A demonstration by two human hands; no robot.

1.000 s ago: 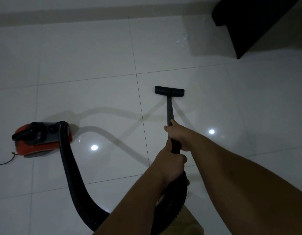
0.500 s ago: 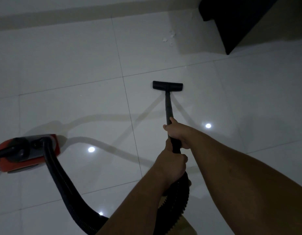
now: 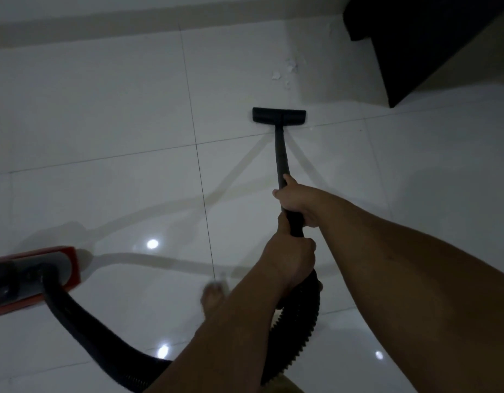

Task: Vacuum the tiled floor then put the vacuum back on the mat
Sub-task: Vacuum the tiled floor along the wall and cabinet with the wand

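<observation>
Right hand [image 3: 294, 195] grip wrapped tight around the thin black rigid vacuum wand [image 3: 279, 153], left hand [image 3: 292, 260] grip clamped just behind it where the black ribbed flexible hose [image 3: 297, 330] joins; 2-hand hold likely for push control. Ahead of the grips, flat black floor nozzle [image 3: 278, 116] sits on the glossy white tiled floor [image 3: 103, 109], aimed at small white paper scraps [image 3: 285, 72] beyond. Red canister vacuum body [image 3: 32, 276] trails far left. No mat visible. No readable writing.

Dark furniture [image 3: 421, 43] at upper right, white scraps [image 3: 285, 72] just beside it, pale baseboard [image 3: 132, 22] beyond
</observation>
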